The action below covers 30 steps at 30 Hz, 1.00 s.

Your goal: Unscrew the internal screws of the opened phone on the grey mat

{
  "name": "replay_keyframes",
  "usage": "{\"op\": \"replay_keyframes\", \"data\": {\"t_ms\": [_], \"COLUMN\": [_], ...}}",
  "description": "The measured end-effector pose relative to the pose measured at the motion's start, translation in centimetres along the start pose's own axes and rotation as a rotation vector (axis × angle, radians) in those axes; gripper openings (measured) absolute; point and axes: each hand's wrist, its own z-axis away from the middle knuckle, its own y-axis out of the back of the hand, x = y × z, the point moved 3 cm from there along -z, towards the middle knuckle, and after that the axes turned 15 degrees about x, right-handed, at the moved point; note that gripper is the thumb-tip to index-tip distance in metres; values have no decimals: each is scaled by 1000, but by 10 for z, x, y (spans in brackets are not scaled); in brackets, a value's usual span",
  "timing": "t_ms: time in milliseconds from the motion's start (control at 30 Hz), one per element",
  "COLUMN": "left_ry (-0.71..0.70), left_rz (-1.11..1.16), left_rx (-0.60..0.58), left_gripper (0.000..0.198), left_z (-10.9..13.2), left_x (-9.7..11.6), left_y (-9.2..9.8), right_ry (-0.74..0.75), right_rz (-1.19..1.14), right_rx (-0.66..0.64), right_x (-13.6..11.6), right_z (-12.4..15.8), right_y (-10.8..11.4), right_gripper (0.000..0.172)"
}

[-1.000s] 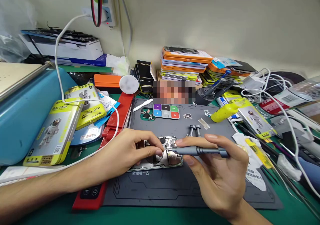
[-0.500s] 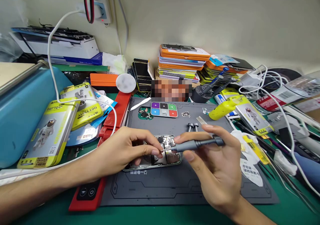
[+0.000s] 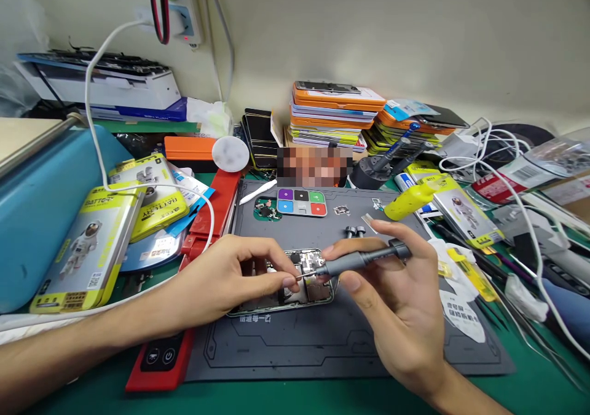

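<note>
An opened phone [image 3: 318, 291] lies on the dark grey work mat [image 3: 295, 356], its inner parts exposed. My right hand [image 3: 405, 304] is closed round a grey screwdriver [image 3: 357, 261], holding it nearly level with the handle's end slightly raised. Its thin tip points left, over the phone. Thumb and forefinger of my left hand [image 3: 258, 273] are pinched together right at that tip; anything small between them is hidden. The left hand covers much of the phone's left part. Beyond the phone, two short grey tool ends [image 3: 354, 232] rest on the mat.
At the mat's back lie a coloured sorting tray [image 3: 302, 203], a small circuit board [image 3: 266, 209] and a white stick tool [image 3: 258, 191]. A yellow bottle [image 3: 408, 205] leans at right. Yellow battery packs [image 3: 87, 249] and a red lamp-like stand [image 3: 159, 366] are on the left.
The screwdriver's rear end has risen a little and shifted left, and my right fingers have shifted with it. My left hand keeps its pinch at the tip. The whole view has moved slightly.
</note>
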Motion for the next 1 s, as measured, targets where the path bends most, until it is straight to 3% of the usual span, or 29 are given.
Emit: {"op": "replay_keyframes", "data": {"t_ms": [200, 400, 600, 1000], "left_ry": [-53, 14, -166, -300], "left_rz": [-45, 61, -190, -248], "left_rx": [10, 5, 124, 141], "left_gripper": [19, 21, 21, 15], "left_z": [-1, -2, -1, 3], "left_x": [2, -1, 0, 2], "left_y": [1, 0, 2, 0], "right_ry": [-7, -22, 48, -43], "right_rz": [25, 5, 48, -3], "right_rx": [10, 16, 3, 19], "right_x": [-2, 3, 4, 5], "right_z": [-2, -3, 2, 1], "right_y": [-1, -2, -2, -2], "right_gripper": [45, 48, 53, 47]}}
